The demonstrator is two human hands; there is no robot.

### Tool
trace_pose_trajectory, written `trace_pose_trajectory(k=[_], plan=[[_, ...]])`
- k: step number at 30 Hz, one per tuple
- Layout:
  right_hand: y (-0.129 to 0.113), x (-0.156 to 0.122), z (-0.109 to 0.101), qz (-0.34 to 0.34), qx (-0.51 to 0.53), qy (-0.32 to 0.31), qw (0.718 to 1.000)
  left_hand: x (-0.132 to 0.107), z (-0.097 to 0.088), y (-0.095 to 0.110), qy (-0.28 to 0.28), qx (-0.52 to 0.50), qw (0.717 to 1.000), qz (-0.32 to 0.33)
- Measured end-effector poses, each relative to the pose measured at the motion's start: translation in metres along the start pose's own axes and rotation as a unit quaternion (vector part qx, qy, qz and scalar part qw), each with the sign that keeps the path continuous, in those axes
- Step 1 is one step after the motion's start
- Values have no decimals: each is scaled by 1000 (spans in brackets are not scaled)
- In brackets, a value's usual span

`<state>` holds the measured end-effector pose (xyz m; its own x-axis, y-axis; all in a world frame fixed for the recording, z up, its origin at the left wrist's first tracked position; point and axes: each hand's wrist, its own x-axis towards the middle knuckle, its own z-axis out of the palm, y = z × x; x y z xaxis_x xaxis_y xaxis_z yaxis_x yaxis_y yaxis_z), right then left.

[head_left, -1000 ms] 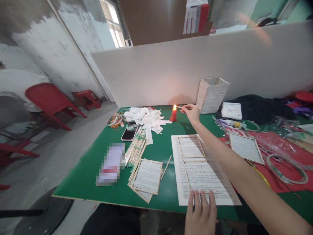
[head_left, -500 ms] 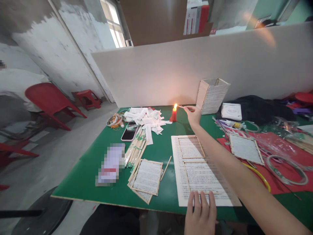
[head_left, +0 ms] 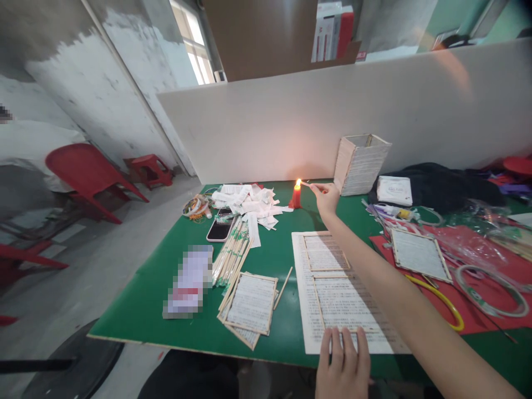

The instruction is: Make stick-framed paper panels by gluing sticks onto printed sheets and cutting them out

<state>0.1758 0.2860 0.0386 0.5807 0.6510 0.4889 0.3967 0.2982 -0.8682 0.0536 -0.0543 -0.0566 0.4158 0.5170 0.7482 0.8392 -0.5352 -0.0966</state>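
My right hand pinches a thin wooden stick between its fingertips, with the stick's tip right beside the flame of a red candle. The candle stands lit on the green table. At the table's near edge, my left hand rests with its fingers apart on a printed paper sheet. Two wooden stick frames lie on that sheet, and my right forearm passes over its right side.
A box of sticks and printed paper stands right of the candle. Paper scraps, a phone, a stick bundle and a framed page lie left. A red mat holds another frame and a tape roll. A white partition backs the table.
My right hand and the stick have shifted only slightly, staying beside the flame. The whole view has drifted a little, and my left hand stays on the sheet.
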Motion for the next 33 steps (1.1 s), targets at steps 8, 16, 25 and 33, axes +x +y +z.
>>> trace_pose_trajectory(k=[8, 16, 25, 33], plan=[[2, -1, 1, -2, -1, 1, 1000, -1, 2, 1, 2, 0, 1000, 0], [0, -1, 1, 5, -3, -6, 1000, -3, 3, 2, 1, 4, 1000, 1], [-1, -3, 2, 11, 2, -5, 1000, -3, 2, 1, -8, 3, 1000, 8], [0, -2, 2, 15, -1, -6, 1000, -5, 4, 3, -3, 6, 1000, 1]])
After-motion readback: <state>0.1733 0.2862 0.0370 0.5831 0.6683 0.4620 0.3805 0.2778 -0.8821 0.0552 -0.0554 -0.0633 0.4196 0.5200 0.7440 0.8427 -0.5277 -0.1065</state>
